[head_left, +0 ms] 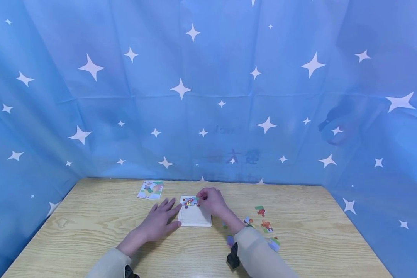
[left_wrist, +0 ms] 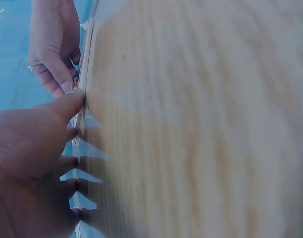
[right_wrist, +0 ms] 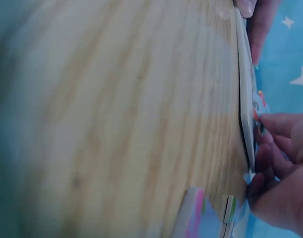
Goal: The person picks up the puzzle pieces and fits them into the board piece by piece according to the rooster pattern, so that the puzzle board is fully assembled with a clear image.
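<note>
A white puzzle tray [head_left: 196,219] lies on the wooden table, with colourful jigsaw pieces [head_left: 188,201] along its far edge. My left hand [head_left: 160,222] rests with fingers spread on the table, and its thumb and fingertips are right at the tray's left edge. Over the tray's far right corner, my right hand [head_left: 212,201] pinches a small jigsaw piece [right_wrist: 259,106] between thumb and fingers. Those fingers hide most of that piece in the head view.
Loose jigsaw pieces [head_left: 266,226] lie scattered to the right of the tray, some behind the right forearm. A square picture card [head_left: 151,190] lies at the back left. Behind the table [head_left: 316,231] hangs a blue curtain [head_left: 208,108] with white stars.
</note>
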`<state>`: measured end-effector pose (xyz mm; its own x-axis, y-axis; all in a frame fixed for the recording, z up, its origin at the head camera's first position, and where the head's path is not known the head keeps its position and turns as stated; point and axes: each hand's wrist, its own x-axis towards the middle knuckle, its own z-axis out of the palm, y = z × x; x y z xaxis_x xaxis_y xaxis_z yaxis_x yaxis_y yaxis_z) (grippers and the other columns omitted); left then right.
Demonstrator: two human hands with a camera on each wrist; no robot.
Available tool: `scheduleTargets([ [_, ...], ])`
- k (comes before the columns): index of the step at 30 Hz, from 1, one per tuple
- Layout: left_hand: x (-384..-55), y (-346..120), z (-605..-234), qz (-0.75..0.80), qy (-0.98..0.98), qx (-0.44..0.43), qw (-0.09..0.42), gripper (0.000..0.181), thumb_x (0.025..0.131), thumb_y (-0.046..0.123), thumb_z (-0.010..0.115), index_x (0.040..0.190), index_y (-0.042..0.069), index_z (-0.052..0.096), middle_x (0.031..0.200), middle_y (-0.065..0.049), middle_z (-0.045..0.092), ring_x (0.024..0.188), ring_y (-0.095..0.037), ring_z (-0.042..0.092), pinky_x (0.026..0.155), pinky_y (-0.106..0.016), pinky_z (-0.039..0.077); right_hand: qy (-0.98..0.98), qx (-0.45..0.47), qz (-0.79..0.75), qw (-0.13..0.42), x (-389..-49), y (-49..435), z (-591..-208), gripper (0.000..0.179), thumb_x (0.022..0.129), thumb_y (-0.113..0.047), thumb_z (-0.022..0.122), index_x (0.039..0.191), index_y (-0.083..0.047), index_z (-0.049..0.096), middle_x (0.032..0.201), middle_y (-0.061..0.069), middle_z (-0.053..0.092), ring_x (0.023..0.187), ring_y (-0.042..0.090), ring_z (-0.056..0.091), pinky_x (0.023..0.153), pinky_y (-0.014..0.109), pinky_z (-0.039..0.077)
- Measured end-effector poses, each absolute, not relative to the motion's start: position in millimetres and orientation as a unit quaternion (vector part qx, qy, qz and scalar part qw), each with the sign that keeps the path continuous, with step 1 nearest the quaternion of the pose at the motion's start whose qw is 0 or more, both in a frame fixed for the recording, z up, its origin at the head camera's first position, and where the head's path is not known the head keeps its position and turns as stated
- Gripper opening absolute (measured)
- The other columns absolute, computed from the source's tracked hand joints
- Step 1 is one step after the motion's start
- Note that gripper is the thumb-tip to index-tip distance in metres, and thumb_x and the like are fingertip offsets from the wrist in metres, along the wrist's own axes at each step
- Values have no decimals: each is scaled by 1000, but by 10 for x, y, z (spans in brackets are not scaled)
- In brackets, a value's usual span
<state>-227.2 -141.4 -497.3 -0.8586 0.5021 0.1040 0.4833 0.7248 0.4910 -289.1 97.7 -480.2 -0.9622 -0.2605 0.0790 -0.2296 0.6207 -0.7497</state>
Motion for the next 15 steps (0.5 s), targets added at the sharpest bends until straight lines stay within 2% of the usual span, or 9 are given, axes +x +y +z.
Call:
scheduleTargets([
  [8, -2280, -1417, -4989, 261, 928, 265, 17, 61, 103, 37, 62, 152, 4, 49, 159, -28, 34, 147, -52, 25, 111, -76, 18, 912, -146, -384, 13, -2877, 944, -4802, 10, 93, -2, 71, 102, -4, 74, 88, 0, 65, 82, 15, 60, 75, 33, 52],
  [15, -2283, -1420, -4995, 255, 929, 269, 15, 61, 103, 37, 62, 152, 4, 48, 159, -29, 34, 147, -53, 25, 111, -76, 19, 922, -174, -346, -15, -2854, 932, -4796, 5, 90, 0, 74, 91, -5, 74, 88, 0, 57, 82, 15, 56, 75, 31, 50],
])
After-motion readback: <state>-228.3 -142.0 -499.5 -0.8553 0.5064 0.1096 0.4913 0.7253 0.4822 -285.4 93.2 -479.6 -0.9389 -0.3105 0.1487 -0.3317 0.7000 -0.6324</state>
